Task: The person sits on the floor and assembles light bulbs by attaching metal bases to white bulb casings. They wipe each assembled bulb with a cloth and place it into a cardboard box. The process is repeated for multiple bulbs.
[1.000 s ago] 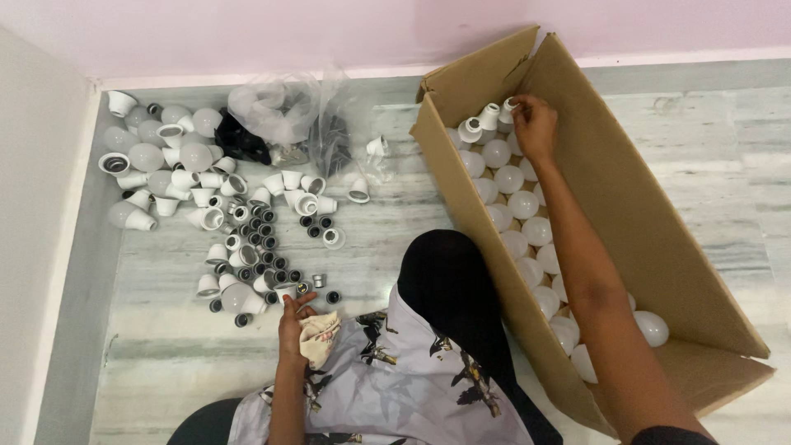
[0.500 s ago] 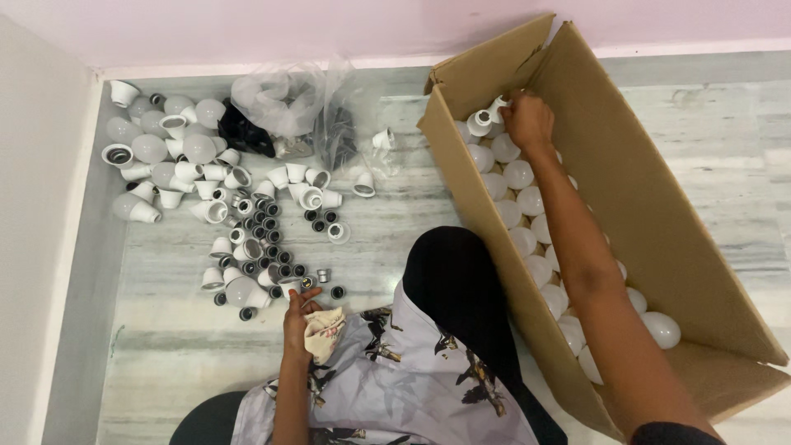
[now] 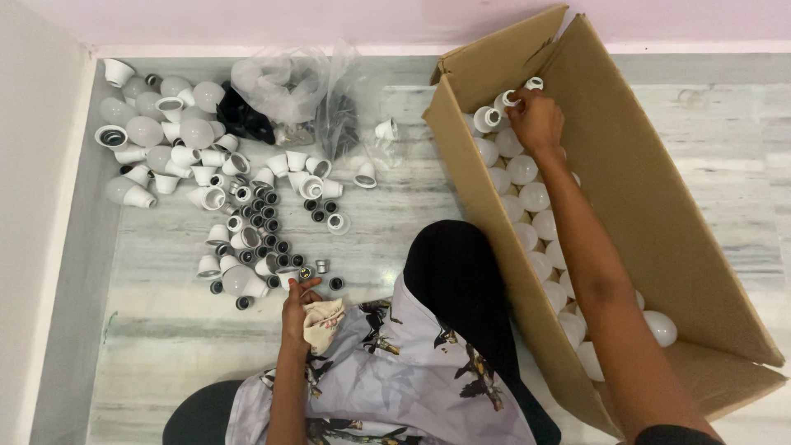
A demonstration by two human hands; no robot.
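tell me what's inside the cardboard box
The box holds white bulbs in rows, and the right hand reaches in at the far end. The arm covers some bulbs.

white bulb housing (image 3: 504,100); upright in cardboard box's far corner | crumpled cloth (image 3: 323,321); on lap
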